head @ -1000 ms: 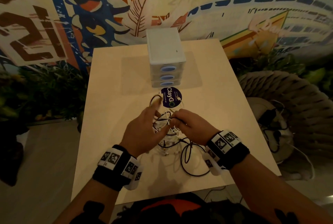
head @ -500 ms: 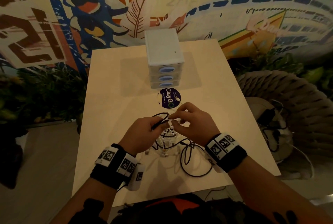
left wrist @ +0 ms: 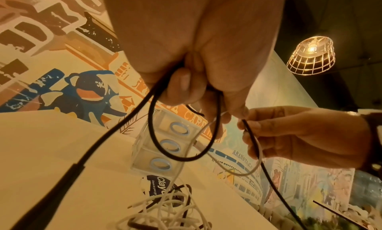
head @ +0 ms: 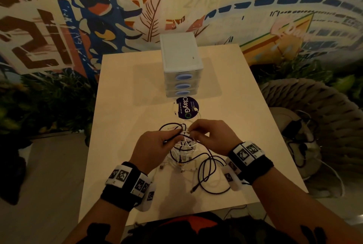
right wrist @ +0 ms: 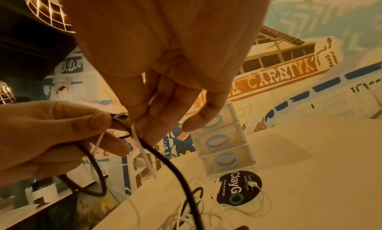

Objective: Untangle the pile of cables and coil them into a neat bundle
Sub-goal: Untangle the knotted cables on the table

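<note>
A tangle of black and white cables (head: 183, 153) lies on the pale table (head: 125, 118) in front of me. My left hand (head: 157, 143) is lifted above the pile and grips a loop of black cable (left wrist: 157, 138) between thumb and curled fingers. My right hand (head: 210, 135) meets it fingertip to fingertip and pinches a thin white cable (right wrist: 142, 153) beside a black strand (right wrist: 171, 166). More black cable (head: 208, 175) loops loose on the table under my right wrist, ending in a plug (head: 193, 190).
A small white three-drawer box (head: 181, 66) with blue oval handles stands behind the pile. A round dark sticker (head: 186, 107) lies in front of it with a white cable end across it. A woven chair (head: 318, 125) sits right of the table.
Both hands have risen off the pile and come together. The left hand, spread a second ago, now grips the black loop; the right pinches the white cable.
</note>
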`<state>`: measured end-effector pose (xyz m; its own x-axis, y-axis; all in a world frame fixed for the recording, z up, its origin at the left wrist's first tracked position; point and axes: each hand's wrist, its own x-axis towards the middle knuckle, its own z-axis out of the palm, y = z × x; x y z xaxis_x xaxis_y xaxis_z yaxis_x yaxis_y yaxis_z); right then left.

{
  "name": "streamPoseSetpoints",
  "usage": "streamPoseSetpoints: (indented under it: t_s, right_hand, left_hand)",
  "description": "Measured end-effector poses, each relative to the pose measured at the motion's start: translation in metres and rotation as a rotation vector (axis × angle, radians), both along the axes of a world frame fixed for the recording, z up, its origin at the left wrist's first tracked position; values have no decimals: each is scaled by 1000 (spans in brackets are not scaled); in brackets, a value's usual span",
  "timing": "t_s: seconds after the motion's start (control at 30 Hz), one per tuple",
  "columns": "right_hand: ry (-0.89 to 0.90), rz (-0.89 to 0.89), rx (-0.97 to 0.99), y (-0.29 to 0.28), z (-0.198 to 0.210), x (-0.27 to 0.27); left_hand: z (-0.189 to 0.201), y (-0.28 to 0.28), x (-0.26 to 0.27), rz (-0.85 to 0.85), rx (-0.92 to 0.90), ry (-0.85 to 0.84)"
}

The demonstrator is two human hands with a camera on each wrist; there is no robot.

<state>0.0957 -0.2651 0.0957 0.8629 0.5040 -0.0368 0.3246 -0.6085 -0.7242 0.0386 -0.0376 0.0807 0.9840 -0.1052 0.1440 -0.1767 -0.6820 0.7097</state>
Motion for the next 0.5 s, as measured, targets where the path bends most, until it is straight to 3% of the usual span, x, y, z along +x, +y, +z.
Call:
streamPoseSetpoints:
  t_s: [0.17, 0.4, 0.5]
  right_hand:
    - [60, -210, -139, 9, -5, 12]
    - [142, -194, -270, 9, -17, 11]
    - [192, -90, -199, 5, -16, 3]
  left_hand:
    - [10, 4, -9, 81, -72, -113]
    - [39, 9, -11, 197, -381, -176]
    - [45, 12, -11, 240, -484, -161]
